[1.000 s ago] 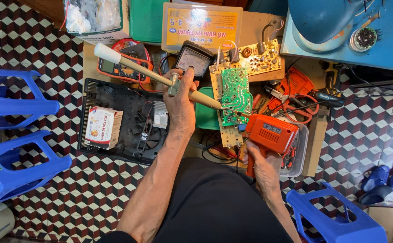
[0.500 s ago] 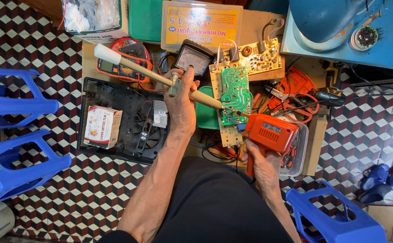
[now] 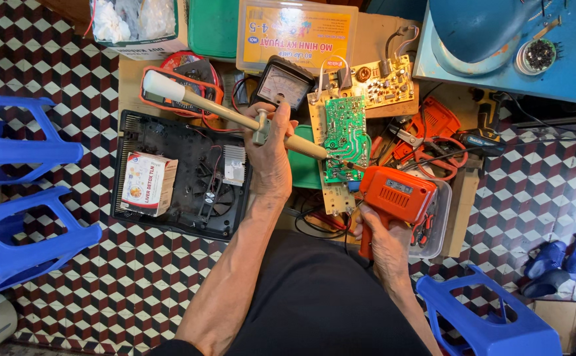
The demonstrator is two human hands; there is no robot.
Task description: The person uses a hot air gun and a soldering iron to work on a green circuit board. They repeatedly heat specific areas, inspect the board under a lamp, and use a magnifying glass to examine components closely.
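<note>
My left hand (image 3: 271, 155) grips a long cream-coloured desoldering pump (image 3: 199, 107), its tip resting on a green circuit board (image 3: 344, 137). In my right hand (image 3: 383, 240) is an orange pistol-shaped soldering gun (image 3: 394, 196), whose tip touches the lower edge of the same green board. The green board lies on a longer tan board (image 3: 331, 191). Both tool tips meet close together at the board's lower part.
An open black appliance base (image 3: 189, 178) with a fan and a small carton (image 3: 148, 183) lies left. An analog meter (image 3: 281, 82), a tan circuit board (image 3: 380, 82), a yellow-lidded box (image 3: 298, 33), orange tools and blue plastic stools (image 3: 17, 191) surround the work.
</note>
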